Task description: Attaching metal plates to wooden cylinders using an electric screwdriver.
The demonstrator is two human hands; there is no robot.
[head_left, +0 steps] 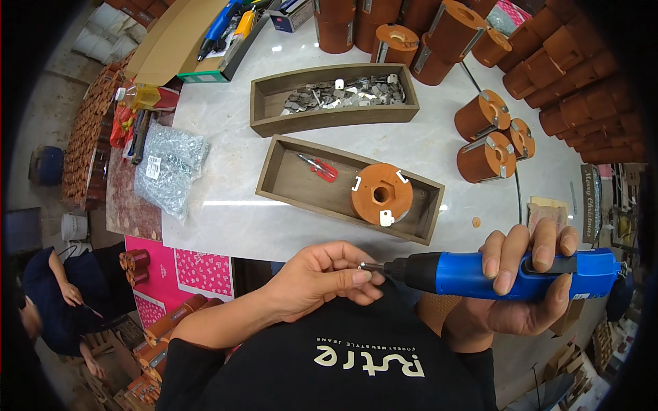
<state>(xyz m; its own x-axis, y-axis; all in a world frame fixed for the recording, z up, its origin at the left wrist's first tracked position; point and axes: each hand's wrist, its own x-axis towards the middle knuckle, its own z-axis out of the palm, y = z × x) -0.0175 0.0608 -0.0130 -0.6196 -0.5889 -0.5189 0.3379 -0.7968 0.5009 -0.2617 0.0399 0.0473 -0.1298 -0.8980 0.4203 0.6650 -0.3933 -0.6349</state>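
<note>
My right hand [528,274] is wrapped round a blue electric screwdriver [466,275] with a black nose, held level in front of my chest. Its bit points left, to where my left hand [315,277] pinches a small shiny screw [362,265] at the tip. Beyond my hands, a round orange-brown block [376,208] with a hole in its middle rests on a shallow wooden tray [281,164]. White metal pieces sit at its edge, one a flat tab [386,218]. In the tray also lies a red-handled screwdriver [321,168].
A second wooden tray [264,113] holds many small metal pieces. Brown cylinders [485,157] stand at the right, more [396,44] at the back. A bubble-wrap bag [168,164] and an open box [205,72] of tools lie left. Another person [65,294] is at far left.
</note>
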